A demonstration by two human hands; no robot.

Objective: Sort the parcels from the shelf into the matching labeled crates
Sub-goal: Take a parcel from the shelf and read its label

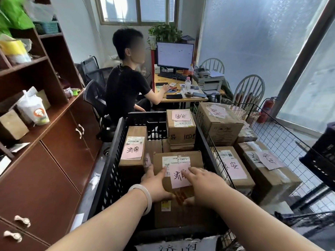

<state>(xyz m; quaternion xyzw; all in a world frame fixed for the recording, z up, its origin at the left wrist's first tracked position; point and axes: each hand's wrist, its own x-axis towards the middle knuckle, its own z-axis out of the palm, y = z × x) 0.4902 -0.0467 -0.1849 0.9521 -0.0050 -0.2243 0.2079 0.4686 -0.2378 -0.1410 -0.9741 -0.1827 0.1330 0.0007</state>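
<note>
A cardboard parcel (181, 158) with a pink handwritten label lies on top in the black plastic crate (116, 160). My left hand (155, 183) rests on its left side, fingers straight, thumb at the box's left edge. My right hand (203, 185) lies flat on the pink label, fingers stretched forward. Two more pink-labelled parcels stand in this crate: one upright at the left (133, 151), one at the back (181, 127). A wire crate (282, 134) to the right holds several labelled parcels (232, 167). The shelf (32, 87) at the left holds bags and a small box.
A person (126, 82) sits at a desk (181, 93) with a monitor behind the crates. Another black crate (322, 160) sticks in at the right edge. A fire extinguisher (266, 109) and two chairs stand by the window. A paper label (181, 245) hangs at the crate's near edge.
</note>
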